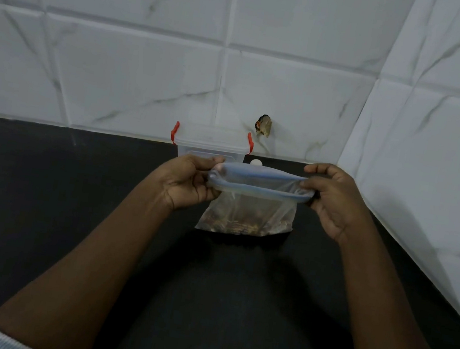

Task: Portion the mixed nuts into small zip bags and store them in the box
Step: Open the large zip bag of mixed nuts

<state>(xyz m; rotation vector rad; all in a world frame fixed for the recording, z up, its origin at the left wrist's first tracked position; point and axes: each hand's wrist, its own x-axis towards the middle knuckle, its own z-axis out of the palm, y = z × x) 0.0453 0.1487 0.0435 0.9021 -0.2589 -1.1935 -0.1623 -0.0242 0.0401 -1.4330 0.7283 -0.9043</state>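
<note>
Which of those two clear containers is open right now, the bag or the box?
The zip bag: the left hand and right hand hold its blue-edged mouth apart. The box behind it has its lid on.

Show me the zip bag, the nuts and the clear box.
zip bag [252,204]: head view, clear wall below the zip.
nuts [233,224]: head view, pile at the bag's bottom.
box [208,151]: head view, front wall under the lid.

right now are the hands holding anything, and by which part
Yes: the zip bag of nuts, held at its blue zip top. The left hand pinches the left end, the right hand the right end; its mouth is open.
</note>
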